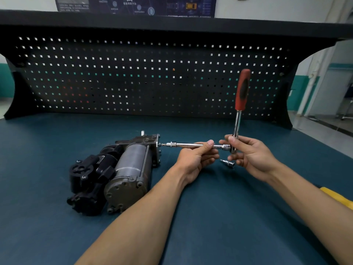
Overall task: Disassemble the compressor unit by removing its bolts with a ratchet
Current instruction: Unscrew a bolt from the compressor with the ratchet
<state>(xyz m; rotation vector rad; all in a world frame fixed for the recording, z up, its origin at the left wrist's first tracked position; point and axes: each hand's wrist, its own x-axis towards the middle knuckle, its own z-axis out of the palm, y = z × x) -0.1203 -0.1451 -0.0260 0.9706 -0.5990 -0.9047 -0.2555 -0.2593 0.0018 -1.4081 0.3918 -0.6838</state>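
Both bare forearms reach in from the lower edge and meet over the middle of the bench (210, 226). The left hand (198, 159) is turned palm-up, fingers curled under the extension bar (191, 144) with the thumb laid along its top. The right hand (250, 155) pinches the head of the ratchet (237, 123) between thumb and curled fingers, and the shaft stands nearly upright above it.

The ratchet has a polished chrome shaft and a red rubbery grip with a dark inset. The extension bar is slim, bright steel, lying level. The compressor unit (118, 169) rests on its side on the dark teal mat (a dull grey metal cylinder with a bolted end cap, beside black moulded housings). It lies left of both hands, and the bar's tip meets its far end plate.

A loose socket bit (228, 163) sits on the bench just under the right hand's fingers. A black pegboard (133, 77) backs the bench, and a yellow object (338, 197) shows at the right edge.
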